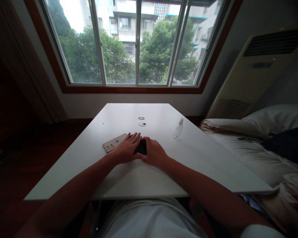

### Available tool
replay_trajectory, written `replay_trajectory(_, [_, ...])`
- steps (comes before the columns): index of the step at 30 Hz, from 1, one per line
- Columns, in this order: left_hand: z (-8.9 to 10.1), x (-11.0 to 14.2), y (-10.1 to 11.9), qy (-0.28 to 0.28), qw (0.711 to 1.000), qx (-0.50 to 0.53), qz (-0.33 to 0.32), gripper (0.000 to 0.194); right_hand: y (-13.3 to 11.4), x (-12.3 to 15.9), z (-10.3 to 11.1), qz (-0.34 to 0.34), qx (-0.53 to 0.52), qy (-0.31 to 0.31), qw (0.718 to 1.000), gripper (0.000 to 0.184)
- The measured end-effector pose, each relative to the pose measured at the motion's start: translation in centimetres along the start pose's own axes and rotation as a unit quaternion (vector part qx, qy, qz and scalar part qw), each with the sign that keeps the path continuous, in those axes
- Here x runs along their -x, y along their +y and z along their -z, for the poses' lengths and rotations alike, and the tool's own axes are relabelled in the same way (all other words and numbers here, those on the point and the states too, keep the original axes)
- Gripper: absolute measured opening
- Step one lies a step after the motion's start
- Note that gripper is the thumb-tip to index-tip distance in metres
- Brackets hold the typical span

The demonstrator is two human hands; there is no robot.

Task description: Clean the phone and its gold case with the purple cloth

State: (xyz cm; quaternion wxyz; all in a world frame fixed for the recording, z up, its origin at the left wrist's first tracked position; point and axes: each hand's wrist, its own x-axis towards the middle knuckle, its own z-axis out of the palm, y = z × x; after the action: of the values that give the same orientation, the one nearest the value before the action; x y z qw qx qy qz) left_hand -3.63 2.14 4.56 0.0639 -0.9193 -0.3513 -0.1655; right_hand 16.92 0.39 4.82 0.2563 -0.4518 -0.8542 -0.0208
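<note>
A dark, flat, phone-sized object (141,147) lies between my hands, mostly covered; I cannot make out its exact kind. My right hand (154,152) curls around its right end, thumb on the near side and fingers on the far side. Across its left part rests my left hand (127,147), palm down with the fingers stretched out. Partly behind the left hand is a gold smartphone (115,142), lying with its camera side up on the white table (129,183).
A clear spray bottle (178,130) stands on the right of the table. Two small round items (142,124) lie near the middle back, and a tiny dark bit (103,123) at the left. A pale sofa (238,148) adjoins the right side; a window is ahead.
</note>
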Motion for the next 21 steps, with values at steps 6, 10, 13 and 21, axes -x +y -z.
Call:
replay_trajectory(6, [0.1,-0.1,0.0,-0.009,1.000,-0.003,-0.028,0.106,0.1,-0.3,0.5,-0.081,-0.039,-0.005,0.996,0.074])
replay_trajectory(10, [0.1,-0.1,0.1,0.004,0.999,-0.006,-0.044,0.103,0.7,-0.5,0.7,-0.132,-0.054,-0.014,0.990,0.071])
replay_trajectory(13, [0.1,-0.2,0.2,0.013,0.999,-0.015,-0.042,0.097,1.1,-0.7,0.8,-0.161,-0.066,-0.015,0.985,0.070])
replay_trajectory(21, [0.4,-0.3,0.5,0.027,0.999,-0.007,-0.026,0.084,2.5,-1.1,0.7,-0.211,-0.128,-0.007,0.969,0.069])
